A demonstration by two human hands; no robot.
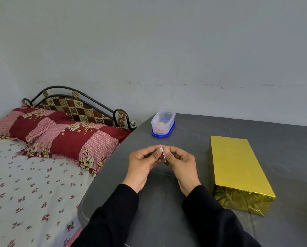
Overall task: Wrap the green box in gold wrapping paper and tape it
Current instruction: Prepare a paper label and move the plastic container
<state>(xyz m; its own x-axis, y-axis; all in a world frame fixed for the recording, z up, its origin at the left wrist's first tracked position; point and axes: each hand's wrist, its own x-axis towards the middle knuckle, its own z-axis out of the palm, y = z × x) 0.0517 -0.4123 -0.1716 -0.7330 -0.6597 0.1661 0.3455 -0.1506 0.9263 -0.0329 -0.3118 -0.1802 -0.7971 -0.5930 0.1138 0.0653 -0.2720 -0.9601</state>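
Both arms were covered by long black sleeves (211, 220) reaching the wrists. The fabric looked plain and matte, with no visible markings. Left hand (142, 164) and right hand (182, 166) were bare, without gloves.

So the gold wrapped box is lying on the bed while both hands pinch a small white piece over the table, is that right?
Not quite. The head view shows the gold wrapped box lying on the grey table, not the bed. Both the left hand and right hand do pinch the small white piece.

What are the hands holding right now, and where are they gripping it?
Both the left hand and right hand pinch a small white strip, probably tape, by its opposite sides.
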